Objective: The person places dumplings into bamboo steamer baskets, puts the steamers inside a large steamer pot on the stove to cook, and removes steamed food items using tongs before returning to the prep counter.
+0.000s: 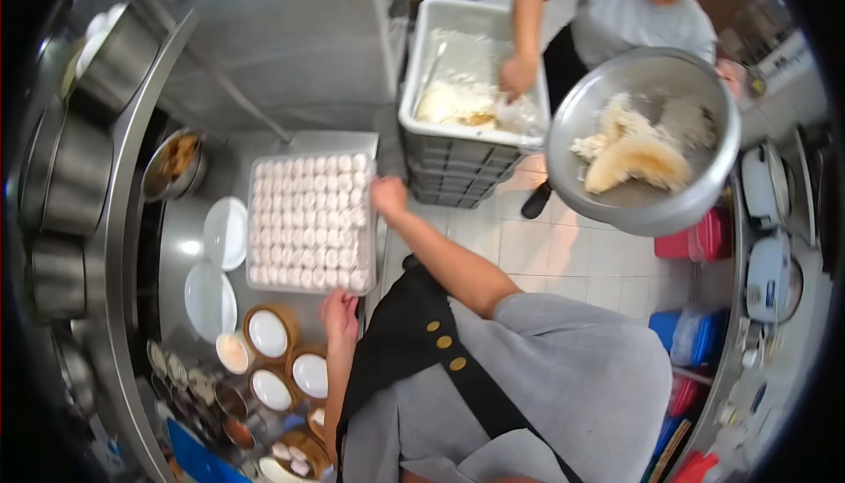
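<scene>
A clear plastic tray (312,286) filled with neat rows of small round whitish pieces, perhaps dumplings, rests on the steel counter. My right hand (387,197) is closed at its near edge, toward the far corner. At the other near corner is my left hand (340,314), its fingers closed on the rim. Beside the tray lie two white plates (227,233), slightly overlapping. Close to my left forearm stand several bamboo steamers (285,314) with white dishes in them.
A co-worker (607,7) tilts a large metal pot (651,214) holding rice and reaches into a white tub (410,87) of rice on grey crates (458,166). A metal bowl of brown food (179,162) stands beyond the tray. A steel shelf (123,192) with pots overhangs the counter.
</scene>
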A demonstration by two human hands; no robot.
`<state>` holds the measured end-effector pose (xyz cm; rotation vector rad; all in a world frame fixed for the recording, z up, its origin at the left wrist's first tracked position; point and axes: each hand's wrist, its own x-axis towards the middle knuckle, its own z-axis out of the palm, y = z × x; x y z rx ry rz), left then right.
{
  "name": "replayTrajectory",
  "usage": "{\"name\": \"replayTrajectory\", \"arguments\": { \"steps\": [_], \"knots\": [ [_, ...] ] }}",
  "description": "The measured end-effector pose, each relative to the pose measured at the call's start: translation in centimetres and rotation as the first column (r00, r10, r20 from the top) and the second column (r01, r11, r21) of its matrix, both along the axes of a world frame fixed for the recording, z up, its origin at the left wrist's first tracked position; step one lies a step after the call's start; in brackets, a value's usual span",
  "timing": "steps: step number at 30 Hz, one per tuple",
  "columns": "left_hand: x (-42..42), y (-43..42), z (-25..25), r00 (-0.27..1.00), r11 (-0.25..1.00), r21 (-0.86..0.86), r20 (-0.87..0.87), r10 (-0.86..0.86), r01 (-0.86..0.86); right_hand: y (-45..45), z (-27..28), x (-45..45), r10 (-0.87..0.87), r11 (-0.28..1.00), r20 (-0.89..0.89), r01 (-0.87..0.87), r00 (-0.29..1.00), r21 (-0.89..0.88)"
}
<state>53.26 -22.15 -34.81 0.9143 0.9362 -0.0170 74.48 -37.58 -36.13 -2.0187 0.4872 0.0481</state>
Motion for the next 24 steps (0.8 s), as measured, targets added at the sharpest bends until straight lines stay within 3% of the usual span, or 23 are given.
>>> {"name": "replayTrajectory", "arguments": {
  "steps": [2, 5, 9, 12, 14, 17, 20, 24],
  "knots": [
    [0.3, 0.2, -0.3, 1.0, 1.0, 0.028, -0.002, -0.009, 0.009, 0.2, 0.3, 0.1, -0.019, 0.99, -0.086, 0.031, 0.996, 0.137],
    [-0.1, 0.3, -0.3, 1.0, 0.998, 0.054, -0.013, -0.009, 0.009, -0.1, 4.8, -1.6, -0.02, 0.969, -0.184, 0.065, 0.983, 0.24],
    [0.0, -0.3, 0.1, 1.0, 0.998, 0.06, -0.003, 0.011, -0.011, 0.7, 0.4, 0.2, -0.016, 0.948, -0.204, 0.08, 0.979, 0.307],
    [-0.2, -0.4, -0.7, 0.992, 0.994, -0.031, 0.075, 0.103, -0.101, 0.8, -0.1, 0.0, -0.069, 0.908, -0.124, 0.114, 0.99, 0.402],
    [-0.1, -0.8, 0.6, 0.989, 0.989, -0.05, 0.054, 0.14, -0.138, -0.2, 2.2, -0.4, 0.061, 0.82, -0.188, 0.058, 0.98, 0.57],
    [-0.2, -0.7, 0.6, 0.976, 0.975, -0.081, 0.051, 0.212, -0.207, -0.8, 3.8, -1.2, 0.053, 0.806, -0.159, 0.052, 0.986, 0.59],
    [-0.3, -0.6, 1.0, 0.975, 0.972, -0.101, 0.046, 0.218, -0.213, -2.2, 3.9, -1.5, 0.206, 0.674, -0.14, -0.037, 0.968, 0.738],
    [0.0, -0.4, 1.9, 0.983, 0.977, -0.147, 0.076, 0.168, -0.155, -2.0, 1.3, -0.7, 0.228, 0.692, -0.032, -0.139, 0.973, 0.709]
  ]
}}
